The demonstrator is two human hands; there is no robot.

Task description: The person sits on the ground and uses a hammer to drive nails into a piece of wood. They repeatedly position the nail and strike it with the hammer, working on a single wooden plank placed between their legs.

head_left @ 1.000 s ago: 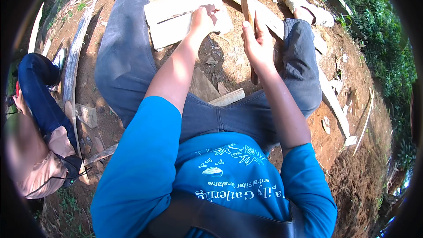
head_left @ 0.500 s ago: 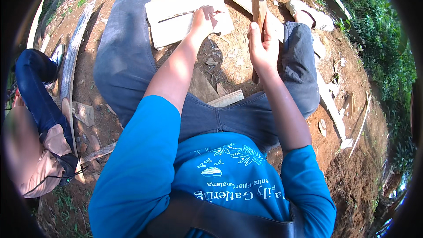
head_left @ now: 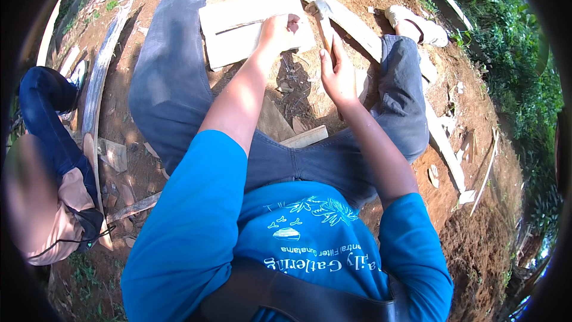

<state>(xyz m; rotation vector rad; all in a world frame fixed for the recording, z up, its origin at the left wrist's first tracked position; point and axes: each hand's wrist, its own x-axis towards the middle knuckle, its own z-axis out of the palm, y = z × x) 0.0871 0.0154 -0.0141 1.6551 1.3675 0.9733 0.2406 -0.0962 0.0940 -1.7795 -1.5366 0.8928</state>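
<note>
My right hand (head_left: pixel 339 80) is wrapped round the wooden handle of a claw hammer (head_left: pixel 325 28). The hammer's head is low, beside the right end of a pale wooden block (head_left: pixel 229 48) between my feet. Resting on that block near its right end is my left hand (head_left: pixel 279 33), its fingers curled together. Whatever they pinch is too small or too hidden to make out. A dark gap or crack runs along the block's top, left of the hand.
A long plank (head_left: pixel 325 0) lies behind the hammer, and another board (head_left: pixel 444 149) lies right of my knee. Offcuts (head_left: pixel 307 137) sit between my thighs. At the left, a person (head_left: pixel 50 125) sits beyond a long weathered board (head_left: pixel 98 83). Green plants (head_left: pixel 518 65) edge the right.
The hammer has come down and to the left, from upright above my right hand to beside the block's right end. My left hand stays on the block.
</note>
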